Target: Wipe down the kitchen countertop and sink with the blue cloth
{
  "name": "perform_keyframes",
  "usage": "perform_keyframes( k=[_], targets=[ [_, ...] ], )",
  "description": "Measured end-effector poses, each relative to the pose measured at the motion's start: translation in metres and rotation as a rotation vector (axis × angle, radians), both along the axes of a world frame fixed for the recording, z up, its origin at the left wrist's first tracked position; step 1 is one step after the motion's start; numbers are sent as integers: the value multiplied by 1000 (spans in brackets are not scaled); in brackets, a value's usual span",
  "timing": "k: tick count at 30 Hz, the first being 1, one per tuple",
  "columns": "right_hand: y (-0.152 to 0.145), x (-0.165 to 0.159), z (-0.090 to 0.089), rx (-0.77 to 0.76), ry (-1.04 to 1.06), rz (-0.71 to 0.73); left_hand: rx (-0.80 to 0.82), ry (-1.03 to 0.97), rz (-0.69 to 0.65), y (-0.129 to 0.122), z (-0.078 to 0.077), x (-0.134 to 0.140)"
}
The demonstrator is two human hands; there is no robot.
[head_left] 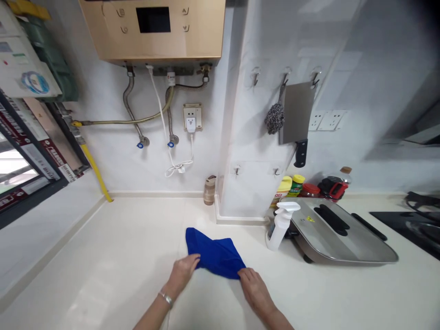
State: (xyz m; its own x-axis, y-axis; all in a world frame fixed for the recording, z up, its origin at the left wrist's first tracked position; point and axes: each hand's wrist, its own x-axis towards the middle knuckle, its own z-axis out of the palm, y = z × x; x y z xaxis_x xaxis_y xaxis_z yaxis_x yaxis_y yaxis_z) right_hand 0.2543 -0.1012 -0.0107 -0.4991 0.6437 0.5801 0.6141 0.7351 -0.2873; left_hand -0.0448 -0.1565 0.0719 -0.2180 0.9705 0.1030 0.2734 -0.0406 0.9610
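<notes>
A blue cloth [218,257] is stretched between my two hands, partly folded, over the white countertop [137,238]. My left hand [182,274] pinches its near left edge; a silver band circles that wrist. On the other side, my right hand [255,289] grips the near right corner with its fingers closed. The cloth's far edge spreads toward the wall, with one point at the back left. Closest to the cloth on the right is a white spray bottle [279,229], standing upright.
An electric pan [364,243] with a lid sits at the right, beside a black stove [415,224]. Jars and bottles [297,184] stand behind it. A cleaver [297,112] and a steel scrubber [275,118] hang from wall hooks. A brown bottle [209,190] stands by the pillar, near the water heater [154,32].
</notes>
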Motion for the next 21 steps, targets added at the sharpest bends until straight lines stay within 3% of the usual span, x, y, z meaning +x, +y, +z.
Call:
perform_keyframes(
  k=[3, 7, 9, 11, 14, 17, 21],
  targets=[
    [45, -2, 37, -19, 72, -27, 91, 44, 22, 41, 45, -5],
    [98, -12, 107, 3, 184, -71, 219, 53, 65, 89, 105, -14],
    [102, -14, 138, 19, 217, -63, 284, 66, 60, 93, 129, -21],
    [86, -12, 152, 18, 239, -26, 338, 164, 6, 81, 140, -30],
    [42, 0, 138, -96, 220, 71, 328, 502, -201, 39, 129, -43],
    [-9, 16, 92, -362, 134, 171, 86, 682, -401, -13, 92, -46],
    [-57, 33, 31, -665, -3, 210, -285, 698, -582, -67, 47, -35]
  ],
)
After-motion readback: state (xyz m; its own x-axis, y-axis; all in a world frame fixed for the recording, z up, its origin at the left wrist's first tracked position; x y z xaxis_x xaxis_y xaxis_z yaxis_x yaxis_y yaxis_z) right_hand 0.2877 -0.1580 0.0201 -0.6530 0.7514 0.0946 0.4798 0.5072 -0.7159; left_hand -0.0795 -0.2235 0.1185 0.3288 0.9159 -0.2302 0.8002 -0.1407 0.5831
